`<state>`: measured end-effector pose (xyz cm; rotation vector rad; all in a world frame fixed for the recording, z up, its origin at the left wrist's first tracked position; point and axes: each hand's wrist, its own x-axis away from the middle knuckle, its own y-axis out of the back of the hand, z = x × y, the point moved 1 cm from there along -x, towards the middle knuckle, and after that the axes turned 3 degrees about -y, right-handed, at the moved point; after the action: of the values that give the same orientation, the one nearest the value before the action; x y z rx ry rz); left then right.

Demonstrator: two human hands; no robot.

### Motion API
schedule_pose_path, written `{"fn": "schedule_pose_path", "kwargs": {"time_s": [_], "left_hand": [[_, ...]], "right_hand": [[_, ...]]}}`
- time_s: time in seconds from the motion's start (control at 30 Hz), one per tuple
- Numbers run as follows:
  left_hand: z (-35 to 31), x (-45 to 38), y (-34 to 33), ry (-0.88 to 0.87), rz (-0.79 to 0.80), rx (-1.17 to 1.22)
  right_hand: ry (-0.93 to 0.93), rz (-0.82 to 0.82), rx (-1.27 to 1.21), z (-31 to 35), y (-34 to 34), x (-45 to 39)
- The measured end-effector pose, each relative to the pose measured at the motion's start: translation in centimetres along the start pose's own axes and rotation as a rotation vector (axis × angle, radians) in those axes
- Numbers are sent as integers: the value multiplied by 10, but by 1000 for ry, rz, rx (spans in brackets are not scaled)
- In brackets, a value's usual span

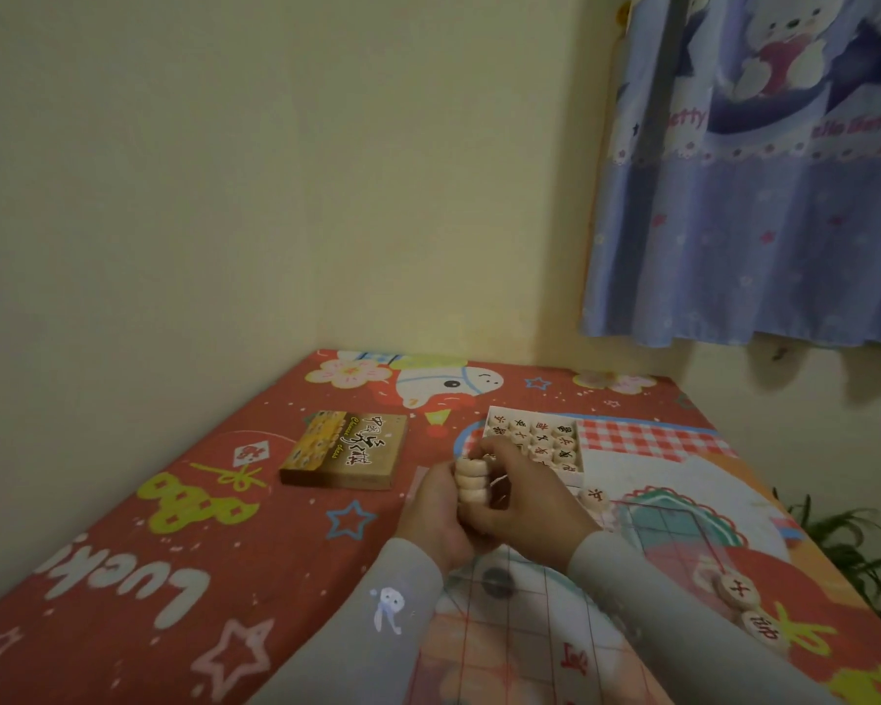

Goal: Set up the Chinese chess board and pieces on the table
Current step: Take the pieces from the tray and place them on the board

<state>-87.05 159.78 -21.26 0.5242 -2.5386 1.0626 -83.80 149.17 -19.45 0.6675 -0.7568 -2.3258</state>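
1. While most pieces remain unplaced, the transparent board sheet with red grid lines already lies flat on the surface, nearest the camera and partly under both forearms.
2. 2 pieces with red characters sit at the board's near right edge, touching or nearly touching each other; whether they are on proper points cannot be told.
3. A dark round mark shows through the sheet near the left sleeve; unclear whether it is a piece or cloth print.
4. Left hand: grip closed around the lower part of a stack of pieces, roughly 4 discs visible, faces not readable.
5. Right hand: fingers curled over the stack's top and far side, so it grasps the same stack; both hands are held above the board's far edge.
6. 1 loose piece lies just right of the right hand, near the board's far corner.
7. Beyond the hands, the open tray holds rows of pieces, red and black characters up; looks mostly full.
8. Box lid, printed, lies well left of the tray, on the red patterned cloth.
9. Judgement: early stage. Done: box opened, board spread, a few pieces out. Left: unstack the handful, empty the tray, position both sides.
10. Far: cream wall, blue curtain at right.
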Motion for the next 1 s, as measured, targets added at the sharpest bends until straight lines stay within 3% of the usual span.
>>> {"fn": "schedule_pose_path", "kwargs": {"time_s": [0.23,0.37,0.77,1.0], "left_hand": [[5,10,10,82,14,188],[8,2,19,62,19,179],[9,0,22,45,128,217],[0,1,30,64,185,294]], "right_hand": [[5,3,37,-2,-13,5],[-45,-37,22,-2,-17,2],[-150,-137,-328,-9,-23,-9],[-203,-259,-358,-25,-11,-11]]}}
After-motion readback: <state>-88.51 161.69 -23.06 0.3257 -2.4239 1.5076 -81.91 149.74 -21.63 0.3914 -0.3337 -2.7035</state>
